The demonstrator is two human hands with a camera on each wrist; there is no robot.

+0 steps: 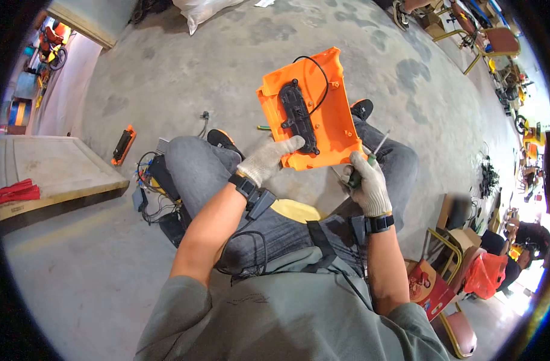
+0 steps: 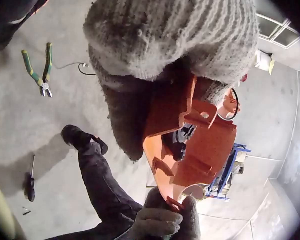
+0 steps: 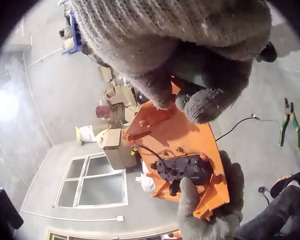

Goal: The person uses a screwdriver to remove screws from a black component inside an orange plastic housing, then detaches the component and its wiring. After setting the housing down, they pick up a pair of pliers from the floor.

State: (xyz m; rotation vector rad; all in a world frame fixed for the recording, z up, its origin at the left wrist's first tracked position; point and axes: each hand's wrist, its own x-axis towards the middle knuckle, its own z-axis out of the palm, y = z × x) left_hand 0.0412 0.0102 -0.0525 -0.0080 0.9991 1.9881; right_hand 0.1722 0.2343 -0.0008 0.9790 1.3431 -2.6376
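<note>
An orange plastic cover (image 1: pixel 335 120) is held up in front of the person, its hollow inner side facing the head camera. Fixed inside it is a long black housing (image 1: pixel 297 117) with a black cable looping from it. The gloved left hand (image 1: pixel 271 157) grips the cover's lower left edge, thumb over the inside by the housing's end. At the lower right corner the gloved right hand (image 1: pixel 369 185) pinches the cover's edge. That same hand holds a screwdriver (image 1: pixel 355 178) with a green handle, its thin shaft pointing up and away. The palm hides part of the handle.
Green-handled pliers (image 2: pixel 44 75) and another screwdriver (image 2: pixel 30 186) lie on the concrete floor. Left of the legs are tangled wires (image 1: pixel 147 180) and a smaller orange-and-black part (image 1: pixel 124 145). A low platform (image 1: pixel 64 162) stands at left; chairs and boxes (image 1: pixel 431 289) are at right.
</note>
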